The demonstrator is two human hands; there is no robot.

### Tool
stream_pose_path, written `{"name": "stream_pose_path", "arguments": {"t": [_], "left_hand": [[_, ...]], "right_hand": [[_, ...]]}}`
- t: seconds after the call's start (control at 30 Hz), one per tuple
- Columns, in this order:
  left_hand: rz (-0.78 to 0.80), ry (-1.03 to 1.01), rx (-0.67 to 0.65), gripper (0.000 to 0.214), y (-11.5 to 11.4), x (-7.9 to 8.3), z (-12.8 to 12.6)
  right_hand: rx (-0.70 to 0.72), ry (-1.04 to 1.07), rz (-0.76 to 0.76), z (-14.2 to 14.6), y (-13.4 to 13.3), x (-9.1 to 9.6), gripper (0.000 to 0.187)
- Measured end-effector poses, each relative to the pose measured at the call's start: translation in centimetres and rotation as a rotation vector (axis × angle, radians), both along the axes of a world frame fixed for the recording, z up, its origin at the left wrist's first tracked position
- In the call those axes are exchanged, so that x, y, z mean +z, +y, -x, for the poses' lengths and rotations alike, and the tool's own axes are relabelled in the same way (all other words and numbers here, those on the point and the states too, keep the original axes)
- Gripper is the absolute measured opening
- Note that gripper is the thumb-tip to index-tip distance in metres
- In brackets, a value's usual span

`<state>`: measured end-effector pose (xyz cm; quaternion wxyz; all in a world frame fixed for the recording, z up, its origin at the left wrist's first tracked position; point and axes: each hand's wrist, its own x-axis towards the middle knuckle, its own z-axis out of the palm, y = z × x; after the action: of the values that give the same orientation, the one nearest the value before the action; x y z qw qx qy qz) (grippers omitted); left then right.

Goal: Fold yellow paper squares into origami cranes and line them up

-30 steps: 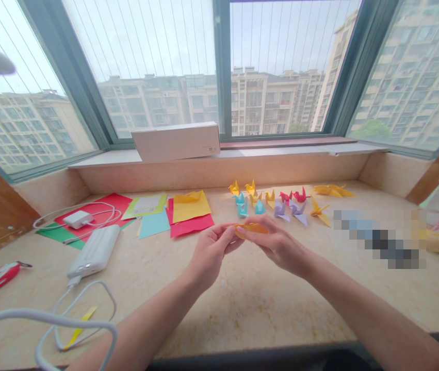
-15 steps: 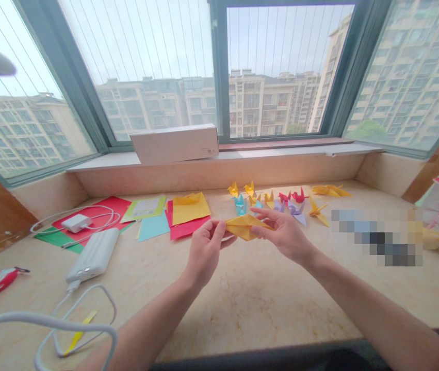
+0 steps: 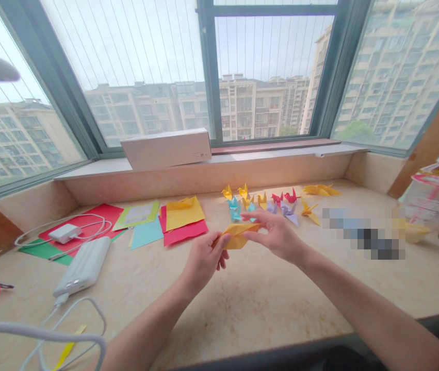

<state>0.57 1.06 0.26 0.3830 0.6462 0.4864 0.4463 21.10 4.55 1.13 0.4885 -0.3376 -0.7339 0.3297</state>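
Between my hands, above the counter, is a folded piece of yellow origami paper (image 3: 238, 238). My left hand (image 3: 208, 252) pinches its left end between thumb and fingers. At the opposite end, my right hand (image 3: 275, 234) grips the paper with thumb and fingertips. Just beyond stand several small folded paper cranes: yellow ones (image 3: 243, 190), blue ones (image 3: 234, 210), red ones (image 3: 291, 196) and a purple one (image 3: 289, 211). A larger yellow folded piece (image 3: 309, 211) lies to the right of them, with more yellow folded paper (image 3: 322, 190) behind.
Left of my hands lie yellow sheets (image 3: 184, 215), red sheets (image 3: 184, 234) and a blue sheet (image 3: 147, 234). A white power bank (image 3: 82, 268) with cables and a charger (image 3: 64, 233) sits farther left. A plastic cup (image 3: 426, 198) stands right; a white box (image 3: 167, 149) rests on the sill.
The yellow paper has come slightly lower and to the left, its outline now shorter between my hands. My left fingers have curled under more. The whole view has shifted a little rightward.
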Motion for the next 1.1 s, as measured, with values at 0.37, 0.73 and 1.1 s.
{"name": "stream_pose_path", "arguments": {"t": [0.37,0.73,1.1], "left_hand": [[-0.141,-0.056,0.015,0.036,-0.07,-0.67,-0.35],[-0.111,-0.03,0.007,0.034,0.0,-0.8,-0.3],[-0.044,-0.103,-0.046,0.036,-0.49,-0.19,-0.62]], "right_hand": [[0.095,0.234,0.242,0.48,-0.39,0.9,0.033],[-0.005,0.445,0.18,0.62,-0.16,0.83,0.024],[-0.031,0.413,0.176,0.45,0.06,0.74,0.043]]}}
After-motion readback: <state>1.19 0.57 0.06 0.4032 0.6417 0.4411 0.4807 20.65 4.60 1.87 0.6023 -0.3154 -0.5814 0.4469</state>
